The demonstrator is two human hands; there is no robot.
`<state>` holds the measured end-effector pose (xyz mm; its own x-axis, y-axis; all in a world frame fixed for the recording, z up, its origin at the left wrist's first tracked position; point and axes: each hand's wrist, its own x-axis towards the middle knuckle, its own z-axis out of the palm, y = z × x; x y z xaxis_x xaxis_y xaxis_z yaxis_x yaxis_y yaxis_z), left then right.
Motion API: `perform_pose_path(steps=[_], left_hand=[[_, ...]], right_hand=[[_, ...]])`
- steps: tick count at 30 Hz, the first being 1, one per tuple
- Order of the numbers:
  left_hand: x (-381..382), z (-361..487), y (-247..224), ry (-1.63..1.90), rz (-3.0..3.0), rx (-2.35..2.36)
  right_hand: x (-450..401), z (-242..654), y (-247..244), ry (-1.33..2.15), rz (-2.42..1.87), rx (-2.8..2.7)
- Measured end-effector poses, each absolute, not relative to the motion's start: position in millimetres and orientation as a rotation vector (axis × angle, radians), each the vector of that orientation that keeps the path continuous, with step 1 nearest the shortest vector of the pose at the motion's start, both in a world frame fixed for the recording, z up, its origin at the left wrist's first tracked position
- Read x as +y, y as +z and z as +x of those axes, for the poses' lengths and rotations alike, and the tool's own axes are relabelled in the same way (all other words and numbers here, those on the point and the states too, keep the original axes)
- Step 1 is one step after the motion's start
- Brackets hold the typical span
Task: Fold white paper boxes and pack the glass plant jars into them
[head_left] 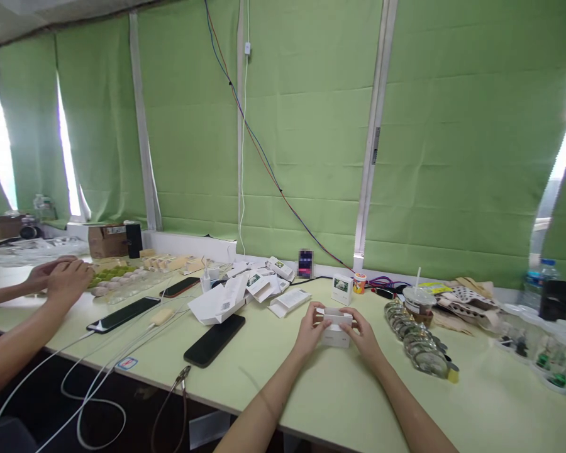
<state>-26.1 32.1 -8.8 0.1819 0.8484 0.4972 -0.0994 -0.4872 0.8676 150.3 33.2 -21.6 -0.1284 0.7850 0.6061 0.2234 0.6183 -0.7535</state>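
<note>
A white box [336, 338] stands upright over the table [311, 396], gripped at its two sides by the left hand [310, 327] and the right hand [364, 336], thumbs on the near face and fingers curled round the edges. The box is small, plain and matt; its upper end appears open, with a pale flap at the rear, and faint grey marks on the lower front are too small to read. Just behind the box stands a closed carton [342, 289] bearing a dark green picture above tiny, illegible print; beside that carton, behind and right of the box, is an orange-and-white tub [359, 283], its label blurred. Left of the box and farther back lies a heap of white cartons [266, 286], some with similar pictures; a larger unfolded carton [225, 303] carries a barcode. Left of the box, nearer the table edge, lies a black phone [214, 341]. Right of the box runs a row of clear round cases [417, 346]; beyond these are lidded clear containers [554, 355]. Far left of the box, a co-worker's hands [70, 280] meet above green and whitish pieces [116, 280].
</note>
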Motion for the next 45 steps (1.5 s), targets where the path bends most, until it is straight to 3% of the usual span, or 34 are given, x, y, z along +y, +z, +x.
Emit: perform_pose_path(steps=[9, 17, 32, 45], left_hand=[[31, -25, -8, 1.402, 1.625, 0.696], [32, -24, -12, 1.423, 1.663, 0.769], [34, -25, -22, 1.395, 2.102, 1.001], [23, -22, -13, 1.352, 1.788, 0.817]], right_hand=[[26, 147, -29, 0.373, -0.888, -1.743], [26, 146, -26, 0.504, -0.905, -1.416], [27, 150, -34, 0.435, -0.968, -1.556], [29, 146, -33, 0.481, -0.959, -1.478]])
